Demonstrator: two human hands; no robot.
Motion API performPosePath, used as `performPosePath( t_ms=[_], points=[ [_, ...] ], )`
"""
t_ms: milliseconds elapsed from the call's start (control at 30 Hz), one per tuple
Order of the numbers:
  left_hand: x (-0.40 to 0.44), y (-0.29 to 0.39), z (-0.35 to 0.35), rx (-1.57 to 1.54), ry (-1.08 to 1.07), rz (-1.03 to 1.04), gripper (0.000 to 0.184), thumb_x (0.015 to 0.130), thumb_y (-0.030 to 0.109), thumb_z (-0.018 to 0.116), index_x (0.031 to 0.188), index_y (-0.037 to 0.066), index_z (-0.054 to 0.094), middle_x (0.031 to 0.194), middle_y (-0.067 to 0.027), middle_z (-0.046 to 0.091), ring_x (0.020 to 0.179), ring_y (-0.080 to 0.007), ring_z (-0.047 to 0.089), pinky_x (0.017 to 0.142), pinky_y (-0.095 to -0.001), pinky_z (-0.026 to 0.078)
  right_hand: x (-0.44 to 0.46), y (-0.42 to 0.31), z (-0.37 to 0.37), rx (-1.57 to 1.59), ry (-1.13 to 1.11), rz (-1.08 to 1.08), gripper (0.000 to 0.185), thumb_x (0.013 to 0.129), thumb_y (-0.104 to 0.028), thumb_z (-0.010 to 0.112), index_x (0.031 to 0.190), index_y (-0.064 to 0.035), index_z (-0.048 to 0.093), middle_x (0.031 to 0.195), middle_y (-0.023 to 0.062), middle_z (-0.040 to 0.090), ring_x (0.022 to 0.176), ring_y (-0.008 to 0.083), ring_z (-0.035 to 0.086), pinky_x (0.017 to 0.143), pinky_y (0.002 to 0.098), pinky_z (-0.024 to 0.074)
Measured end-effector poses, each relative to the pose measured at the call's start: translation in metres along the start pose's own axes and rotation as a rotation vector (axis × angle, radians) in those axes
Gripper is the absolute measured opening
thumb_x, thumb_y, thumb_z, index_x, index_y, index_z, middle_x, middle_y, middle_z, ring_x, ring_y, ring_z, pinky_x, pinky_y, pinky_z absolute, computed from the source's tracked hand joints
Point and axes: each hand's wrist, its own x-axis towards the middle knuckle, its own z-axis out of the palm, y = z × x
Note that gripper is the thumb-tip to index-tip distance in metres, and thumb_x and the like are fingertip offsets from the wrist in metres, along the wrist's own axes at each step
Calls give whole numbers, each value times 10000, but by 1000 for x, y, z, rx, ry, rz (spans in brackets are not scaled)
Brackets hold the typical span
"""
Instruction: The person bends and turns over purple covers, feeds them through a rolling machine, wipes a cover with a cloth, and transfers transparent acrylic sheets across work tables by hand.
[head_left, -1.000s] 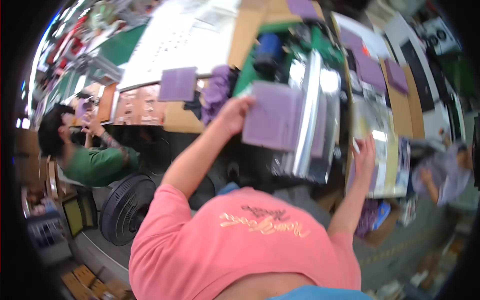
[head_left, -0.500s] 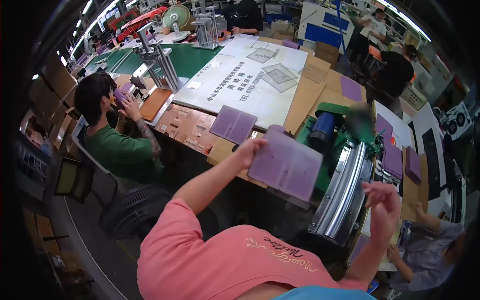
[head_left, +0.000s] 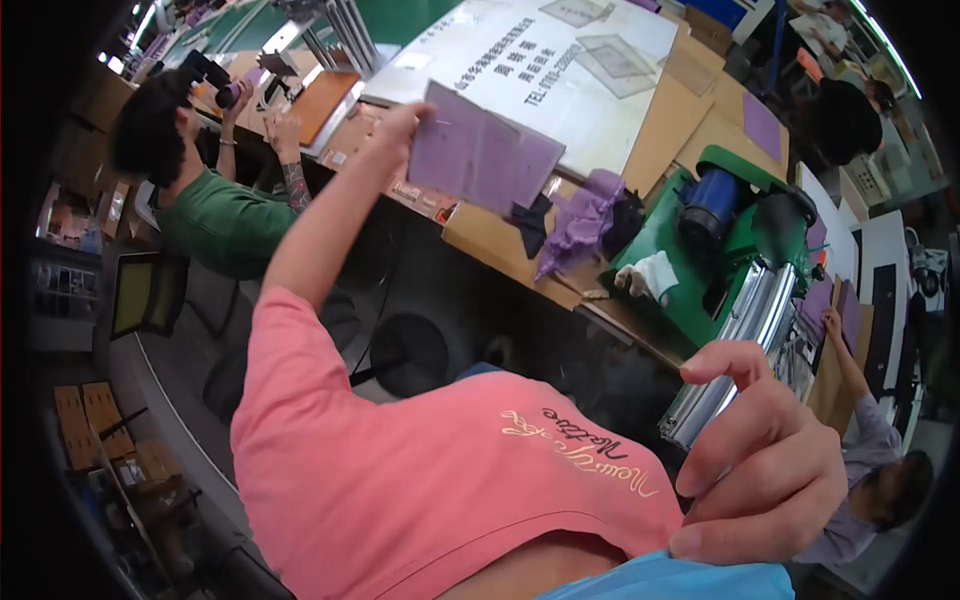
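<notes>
My left hand (head_left: 402,135) pinches the upper left edge of a thin, translucent purple sheet (head_left: 455,155) over the table's near edge. Another purple sheet (head_left: 535,165) shows at its right, partly covered. Close to the camera, my right hand (head_left: 765,460) has its fingers curled, beside the light blue cloth (head_left: 680,580) at my waist. Whether it grips the cloth or something else is hidden. Behind that hand is a green machine (head_left: 745,235) with long metal rollers (head_left: 755,320).
A crumpled purple cloth (head_left: 590,220) lies right of the sheets, and a white cloth (head_left: 650,275) on the machine's base. At left a person in a green shirt (head_left: 230,220) works seated. Another person's arm (head_left: 848,355) reaches to purple pieces at right. A black stool (head_left: 408,355) stands below.
My left hand has carried the purple sheet left and away from me, uncovering the crumpled cloths. My right hand has come down and closer to the camera. The view has shifted.
</notes>
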Motion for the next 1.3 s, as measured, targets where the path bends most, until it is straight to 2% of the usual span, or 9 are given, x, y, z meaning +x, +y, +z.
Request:
performPosePath(
  t_ms=[333, 467, 533, 633, 767, 967, 1133, 1200, 1300],
  points=[
    [156, 72, -42, 1060, 414, 966, 566, 791, 139, 531, 1325, 136, 344, 845, -20, 608, 856, -229, 556, 732, -376, 440, 52, 82, 3, 31, -4, 412, 100, 704, -90, 651, 791, -49, 628, 640, 9, 554, 702, 178, 521, 842, 410, 392],
    [202, 25, -78, 1631, 231, 1038, 621, 766, 143, 531, 1340, 71, 304, 1170, -188, 510, 1124, -312, 452, 927, -429, 332, 58, 144, 0, -52, -100, 613, 182, 716, -84, 615, 890, -30, 603, 715, 48, 570, 702, 215, 514, 811, 344, 401],
    [200, -9, -85, 1979, 431, 591, 617, 790, 146, 499, 1362, 87, 276, 1330, -204, 355, 1233, -335, 336, 983, -478, 238, 48, 192, -1, -317, -248, 780, 177, 764, -125, 591, 912, -29, 587, 711, 66, 565, 614, 215, 486, 655, 298, 429],
    [217, -66, -84, 1811, 629, 816, 592, 824, 174, 478, 1369, 83, 266, 1329, -219, 333, 1218, -358, 334, 985, -471, 271, 35, 287, -4, -215, -323, 989, 196, 780, -123, 566, 933, -2, 575, 699, 76, 559, 583, 184, 501, 559, 282, 438],
    [195, -104, -34, 1276, 446, 895, 411, 854, 266, 494, 1142, -27, 505, 1271, -273, 371, 1136, -394, 417, 928, -448, 374, 8, 425, 17, 545, 392, 1488, 162, 813, -118, 542, 933, -10, 553, 703, 70, 548, 558, 148, 484, 522, 239, 425],
    [189, -153, 4, 1049, 313, 692, 372, 865, 286, 441, 1028, -3, 609, 1337, -245, 327, 1223, -401, 323, 1000, -487, 261, 30, 483, 56, 782, 744, 1489, 101, 832, -116, 525, 862, -22, 548, 658, 54, 531, 521, 125, 465, 481, 216, 408],
    [178, -128, -13, 919, 106, 682, 305, 872, 238, 457, 887, -27, 606, 1045, -188, 563, 936, -291, 534, 821, -368, 423, 37, 476, 60, 815, 847, 1447, 101, 848, -115, 511, 802, -32, 544, 620, 41, 516, 490, 106, 449, 448, 197, 393],
    [151, -115, -13, 309, 32, 228, 286, 885, 241, 482, 848, -21, 590, 901, -148, 598, 772, -217, 560, 676, -299, 456, 37, 472, 58, 813, 885, 1431, 116, 854, -114, 505, 778, -36, 543, 605, 36, 510, 478, 99, 443, 434, 189, 387],
    [138, -114, -18, -33, -62, 180, 260, 879, 242, 517, 925, -6, 580, 883, -131, 607, 753, -183, 576, 639, -263, 467, 37, 466, 51, 834, 918, 1384, 124, 859, -116, 502, 767, -43, 542, 590, 28, 502, 466, 87, 432, 420, 181, 376]
  ],
)
